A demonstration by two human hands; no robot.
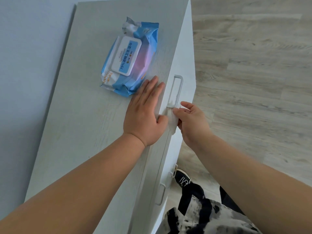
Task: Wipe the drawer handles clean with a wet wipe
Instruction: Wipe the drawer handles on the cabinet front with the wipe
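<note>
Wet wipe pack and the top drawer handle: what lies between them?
In the head view, the left hand rests flat on the cabinet top between the wet wipe pack and the top drawer handle, fingers reaching the front edge.

The cabinet top (81,115) is pale grey-white with a faint wood grain, and the drawer handle (177,89) is a light silvery grey; the wet wipe (172,120) is plain white; the wipes pack (135,59) is sky blue and white with a pink-violet band, its white lid (125,55) bearing a blue label with white characters. The floor (253,73) shows grey-beige wood-grain planks; the wall (30,48) is pale blue-grey; the shoe (183,179) is black with white markings; the garment (206,215) is mottled black and off-white.
</note>
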